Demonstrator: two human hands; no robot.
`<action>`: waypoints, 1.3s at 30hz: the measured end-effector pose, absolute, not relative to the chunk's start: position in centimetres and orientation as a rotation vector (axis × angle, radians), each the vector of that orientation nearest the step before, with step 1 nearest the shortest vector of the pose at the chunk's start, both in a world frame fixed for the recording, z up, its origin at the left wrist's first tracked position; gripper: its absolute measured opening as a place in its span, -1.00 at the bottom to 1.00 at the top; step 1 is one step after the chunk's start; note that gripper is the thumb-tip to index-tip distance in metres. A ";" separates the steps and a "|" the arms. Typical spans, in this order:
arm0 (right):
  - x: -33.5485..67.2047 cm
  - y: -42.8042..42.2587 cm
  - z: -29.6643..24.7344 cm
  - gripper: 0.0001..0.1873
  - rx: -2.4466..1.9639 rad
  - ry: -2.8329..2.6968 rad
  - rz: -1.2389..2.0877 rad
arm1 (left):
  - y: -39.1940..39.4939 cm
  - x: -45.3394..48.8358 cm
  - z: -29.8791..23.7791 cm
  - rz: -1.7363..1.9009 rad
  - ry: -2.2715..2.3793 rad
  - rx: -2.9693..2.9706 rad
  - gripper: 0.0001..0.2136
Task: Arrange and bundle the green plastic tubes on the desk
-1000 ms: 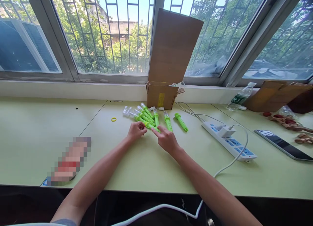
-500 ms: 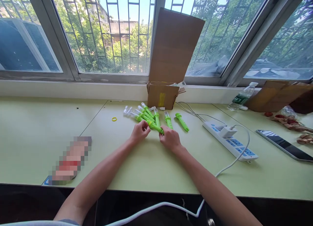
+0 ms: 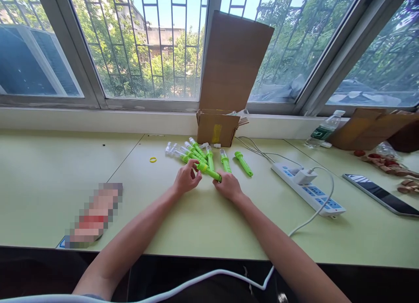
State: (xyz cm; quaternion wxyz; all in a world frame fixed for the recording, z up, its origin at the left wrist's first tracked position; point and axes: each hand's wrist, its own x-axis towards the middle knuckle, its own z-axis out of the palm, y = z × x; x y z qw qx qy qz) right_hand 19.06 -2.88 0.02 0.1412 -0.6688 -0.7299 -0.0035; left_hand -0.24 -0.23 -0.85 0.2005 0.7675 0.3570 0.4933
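My right hand point(image 3: 228, 186) is closed around the lower end of a green plastic tube point(image 3: 212, 173), which lies slanted with its wider, collared end up and to the left. At that collared end is my left hand point(image 3: 186, 177), its thumb and curved fingers apart. The fingertips are beside the collar, and I cannot tell whether they touch it. Just beyond my hands lie several similar green tubes with clear ribbed tips point(image 3: 193, 152). One green tube without a clear tip point(image 3: 243, 163) rests to the right. Some loose clear caps point(image 3: 168, 147) lie behind, on the left.
A yellow ring point(image 3: 152, 160) lies left of the tubes. An open cardboard box point(image 3: 214, 126) stands at the window. On the right are a power strip point(image 3: 314, 194) with cables, a phone point(image 3: 379, 194) and a water bottle point(image 3: 325, 129). A blurred-out item point(image 3: 94, 215) lies front left.
The collared end of the tube now shows more, with my left thumb and fingers further apart beside it. My right hand has shifted slightly, still holding the other end.
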 end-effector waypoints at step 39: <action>19.1 -3.0 0.0 -0.85 -1.879 -2.173 -0.016 | -0.3 0.1 -0.3 1.245 1.066 1.992 -0.68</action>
